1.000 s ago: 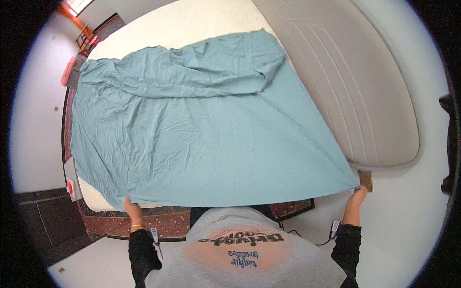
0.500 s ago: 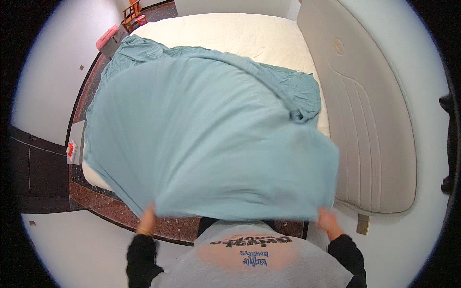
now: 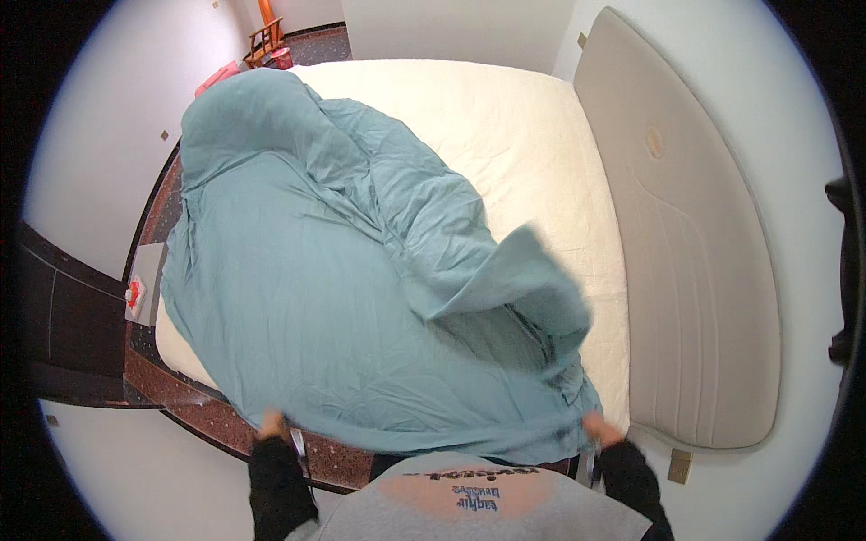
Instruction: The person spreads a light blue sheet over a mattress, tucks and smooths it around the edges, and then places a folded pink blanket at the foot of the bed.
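A blue-green bed sheet (image 3: 298,298) lies across the left and near part of a bed with a cream mattress (image 3: 532,153). My left hand (image 3: 272,424) is closed on the sheet's near edge at the left. On the right, my right hand (image 3: 603,430) grips the same edge near the headboard side. Between them the edge hangs slightly slack in front of my body. The far part of the sheet is bunched in puffed folds, and one flap near the right is lifted and blurred by motion. Fabric partly hides the fingers of both hands.
A padded beige headboard (image 3: 695,270) stands along the right side. At the left, a small grey stand (image 3: 146,288) bears a red and white pack. A wooden chair (image 3: 267,41) and a red bucket (image 3: 282,59) are beyond the far left corner. Dark speckled floor (image 3: 207,419) borders the bed.
The sheet, spread and billowing before, has dropped lower, with its far right part folding back leftward and baring more mattress. Both hands have moved slightly down, still gripping the edge.
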### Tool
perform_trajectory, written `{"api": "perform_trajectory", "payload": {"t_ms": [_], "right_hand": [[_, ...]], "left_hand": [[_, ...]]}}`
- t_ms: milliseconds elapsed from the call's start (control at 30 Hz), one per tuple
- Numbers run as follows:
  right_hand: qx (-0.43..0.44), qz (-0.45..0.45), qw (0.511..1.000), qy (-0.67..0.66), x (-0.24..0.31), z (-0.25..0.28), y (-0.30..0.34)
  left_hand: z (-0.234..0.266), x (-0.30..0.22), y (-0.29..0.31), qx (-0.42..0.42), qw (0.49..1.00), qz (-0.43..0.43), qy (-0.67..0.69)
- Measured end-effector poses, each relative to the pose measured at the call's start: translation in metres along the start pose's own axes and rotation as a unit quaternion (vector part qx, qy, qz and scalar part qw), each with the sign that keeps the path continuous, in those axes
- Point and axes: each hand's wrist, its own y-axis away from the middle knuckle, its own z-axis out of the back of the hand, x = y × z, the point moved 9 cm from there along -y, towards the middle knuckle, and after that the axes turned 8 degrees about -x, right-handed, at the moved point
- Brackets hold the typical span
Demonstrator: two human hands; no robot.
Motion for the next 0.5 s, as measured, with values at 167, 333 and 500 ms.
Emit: {"api": "perform_trajectory", "payload": {"t_ms": [167, 333, 500], "right_hand": [[-0.461, 0.045, 0.874, -0.146, 0.094, 0.465, -0.083], [-0.725, 0.284, 0.415, -0.47, 0.091, 0.73, 0.167], [-0.756, 0.261, 0.455, -0.392, 0.069, 0.641, 0.188]], "left_hand": [[0.432, 0.069, -0.175, -0.471, 0.875, 0.07, -0.085], [0.742, 0.191, 0.032, -0.747, 0.596, 0.127, -0.265], [0.635, 0.145, 0.018, -0.636, 0.562, 0.318, -0.422]]}}
